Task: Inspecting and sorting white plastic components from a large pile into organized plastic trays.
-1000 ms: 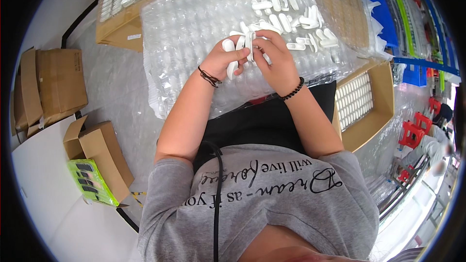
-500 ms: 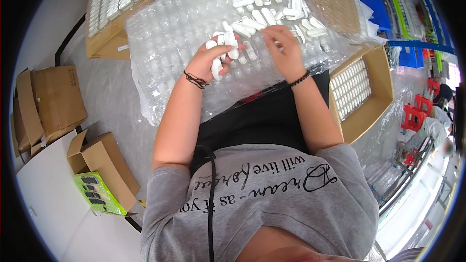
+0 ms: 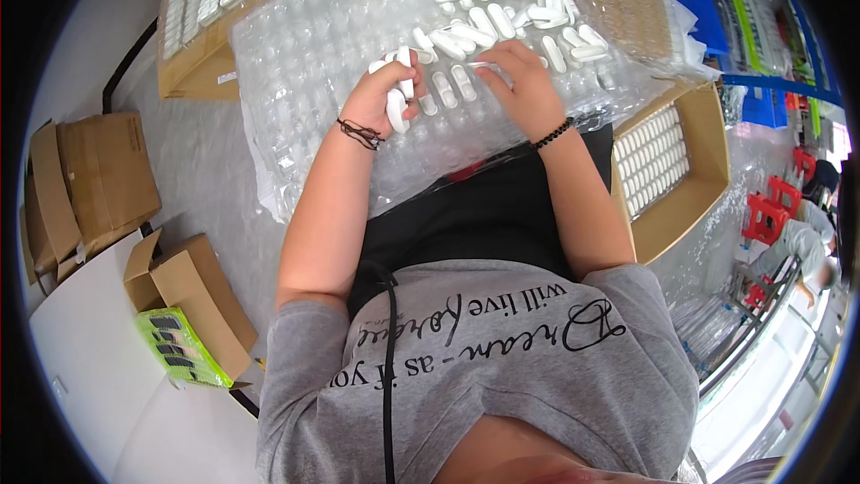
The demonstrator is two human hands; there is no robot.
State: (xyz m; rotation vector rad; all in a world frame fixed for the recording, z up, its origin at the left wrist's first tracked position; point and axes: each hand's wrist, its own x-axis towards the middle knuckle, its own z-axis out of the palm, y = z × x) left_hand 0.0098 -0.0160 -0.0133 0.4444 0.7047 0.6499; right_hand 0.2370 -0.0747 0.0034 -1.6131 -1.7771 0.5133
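A clear plastic blister tray [image 3: 305, 81] lies before me, with loose white oblong pieces [image 3: 482, 20] heaped over its far right part. My left hand [image 3: 374, 100] is closed around several white oblong pieces [image 3: 397, 110], which stick out between thumb and fingers. Beside it, two oblong pieces [image 3: 463, 82] lie side by side on the tray. My right hand [image 3: 524, 90] hovers over the tray's right half, thumb and forefinger pinched on what looks like one white oblong piece [image 3: 483, 64], partly hidden by the fingers.
An open carton [image 3: 676, 215] with rows of white pieces stands at the right. Another carton [image 3: 199, 72] at the far left bears a full tray. Empty-looking cartons [image 3: 202, 296] sit at lower left. Red stools [image 3: 766, 215] and a person stand farther right.
My left hand has drawn slightly left and its pieces sit closer to the palm, uncovering a piece on the tray. My right hand has shifted slightly down, fingertips nearer the two side-by-side pieces.
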